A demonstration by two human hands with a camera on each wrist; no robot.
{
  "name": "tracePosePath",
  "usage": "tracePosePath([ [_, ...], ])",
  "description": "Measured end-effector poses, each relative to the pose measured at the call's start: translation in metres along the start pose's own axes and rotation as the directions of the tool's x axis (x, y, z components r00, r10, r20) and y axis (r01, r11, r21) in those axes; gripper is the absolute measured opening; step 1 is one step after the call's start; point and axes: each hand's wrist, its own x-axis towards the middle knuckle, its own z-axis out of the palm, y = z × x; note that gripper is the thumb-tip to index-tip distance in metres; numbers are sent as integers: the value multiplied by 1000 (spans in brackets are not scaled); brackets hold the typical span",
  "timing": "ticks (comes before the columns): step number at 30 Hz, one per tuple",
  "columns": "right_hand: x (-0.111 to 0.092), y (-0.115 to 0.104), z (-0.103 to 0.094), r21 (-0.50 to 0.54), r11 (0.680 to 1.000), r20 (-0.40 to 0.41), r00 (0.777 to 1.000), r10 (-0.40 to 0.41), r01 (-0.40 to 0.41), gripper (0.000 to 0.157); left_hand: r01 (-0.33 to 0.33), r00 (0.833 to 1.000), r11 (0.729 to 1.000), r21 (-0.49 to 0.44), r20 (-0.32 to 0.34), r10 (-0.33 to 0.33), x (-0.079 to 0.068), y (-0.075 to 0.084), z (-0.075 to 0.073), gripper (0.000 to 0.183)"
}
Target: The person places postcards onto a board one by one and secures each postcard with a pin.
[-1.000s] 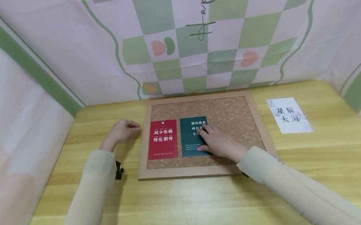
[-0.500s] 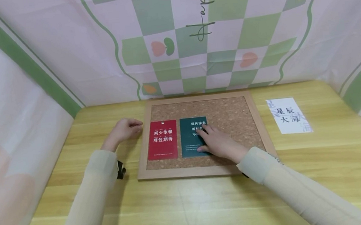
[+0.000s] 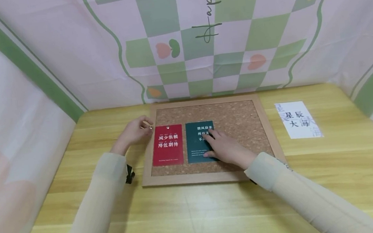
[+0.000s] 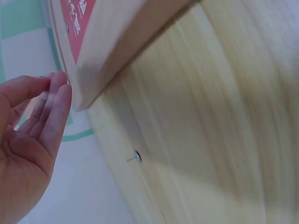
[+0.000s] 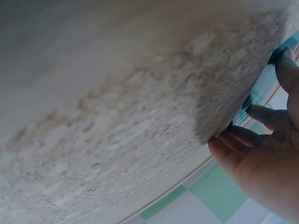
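My right hand (image 3: 228, 148) rests on a dark green card (image 3: 196, 143), its spread fingers pressing the card's right side flat against the cork board (image 3: 237, 113). To the left lies a red card (image 3: 168, 152) with a silver thumbtack (image 3: 168, 127) at its top edge. Over the board's left frame, my left hand (image 3: 133, 133) pinches a small shiny thumbtack (image 3: 151, 127) between thumb and finger; the fingers mostly hide it in the left wrist view. In the right wrist view, fingertips (image 5: 217, 144) touch the cork beside the green card.
Another thumbtack (image 4: 137, 156) lies on the wooden table (image 4: 196, 121) left of the board. A white card (image 3: 298, 120) with dark characters lies right of the board. Behind the table hangs a checked cloth (image 3: 198, 66).
My left hand has moved right and slightly away from me, from beside the board to over its left frame. My right hand stays on the green card.
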Motion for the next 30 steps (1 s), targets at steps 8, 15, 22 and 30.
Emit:
tracePosePath([
  [8, 0, 0, 1, -2, 1000, 1, 1000, 2, -2, 72, -2, 1000, 999, 51, -9, 3, 5, 13, 8, 30],
  [15, 0, 0, 1, 3, 1000, -1, 1000, 5, -5, 72, -15, 999, 998, 58, 42, 12, 12, 29, 18, 31],
  [22, 0, 1, 1, -20, 1000, -15, 1000, -4, 4, 72, -50, 998, 995, 90, 49, 46, 19, 45, 31, 31],
  [30, 1, 0, 1, -15, 1000, -5, 1000, 7, -7, 72, -88, 995, 988, 130, 67, 80, 27, 65, 48, 27],
])
